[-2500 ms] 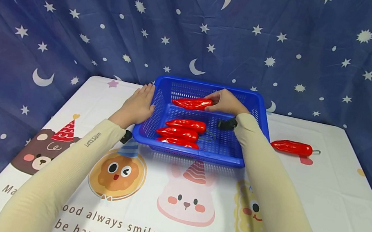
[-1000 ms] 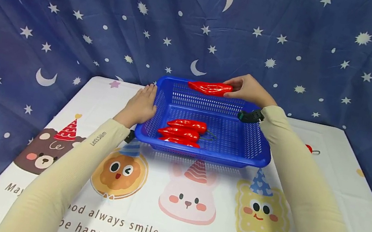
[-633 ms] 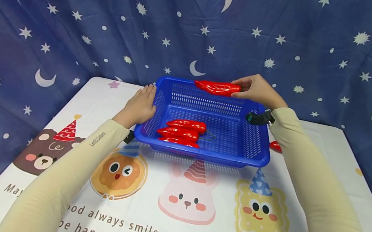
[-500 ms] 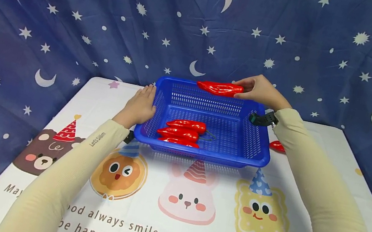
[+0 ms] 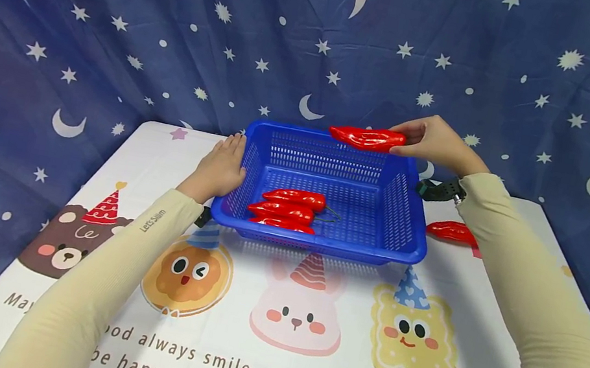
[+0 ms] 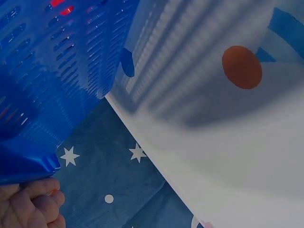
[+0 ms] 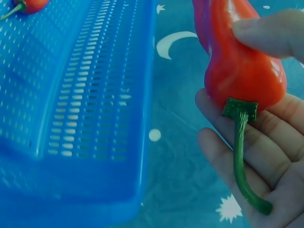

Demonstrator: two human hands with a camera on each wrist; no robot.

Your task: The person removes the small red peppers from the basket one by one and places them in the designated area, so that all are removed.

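Red chili pepper (image 5: 368, 138), pinched in the right hand (image 5: 435, 144), seems clear of the blue basket (image 5: 314, 241); straight-fingered left hand (image 5: 219, 167) braces its rim. Likely mid-carry; next calls for gentle set-down.

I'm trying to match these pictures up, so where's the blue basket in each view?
Head: near the middle, the blue basket has the left hand at its left rim.
Left wrist: it fills the upper left, above that hand.
Right wrist: it fills the left half, left of the held pepper.
Shared landmark: the starry curtain, in all three.
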